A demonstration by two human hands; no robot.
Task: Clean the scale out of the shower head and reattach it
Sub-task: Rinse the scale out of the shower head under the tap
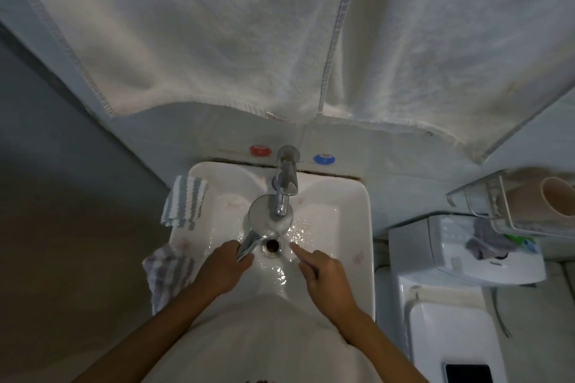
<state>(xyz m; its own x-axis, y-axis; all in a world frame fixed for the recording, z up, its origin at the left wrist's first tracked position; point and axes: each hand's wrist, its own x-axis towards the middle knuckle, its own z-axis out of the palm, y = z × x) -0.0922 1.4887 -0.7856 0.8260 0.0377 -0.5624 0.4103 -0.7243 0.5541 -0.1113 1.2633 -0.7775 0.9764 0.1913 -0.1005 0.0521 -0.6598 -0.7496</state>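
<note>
the shower head (pixel 266 214) lies in the sink (pixel 354 221), its round face tucked under the tap (pixel 284 190) spout, just beyond the fingers of the left hand (pixel 224 264). those fingers are clenched around its chrome handle, which slopes down from the disc toward the near left of the drain (pixel 273 246). the right hand (pixel 323 274) is released and holds nothing; its forefinger points out straight toward the drain, the fingertip just to the right of it, the other fingers loosely bent.

water glistens over the basin floor ahead of and between both hands, so the chrome is probably wet and slick. the head looks rigid, a hard shell that won't give under pressure, and likely light enough for one hand, though the broad disc will tend to tip it forward. the handle is the sensible place to hold it, as now, close behind the disc for control. a second hand on the disc's rim would steady it if the nozzle face needs rubbing. dropped against porcelain it could chip or crack, so a firm hold matters.

the sink holds the head, a thin sheet of water and the open drain, nothing else i can make out. a striped cloth (pixel 185 202) hangs over its rim beyond and left of the left fingers, and a checked cloth (pixel 168 274) drapes over the rim just left of that wrist. off to the far right of the right fingers, a wire rack (pixel 485 199) holds a beige cup (pixel 557 199) lying on its side.
</note>
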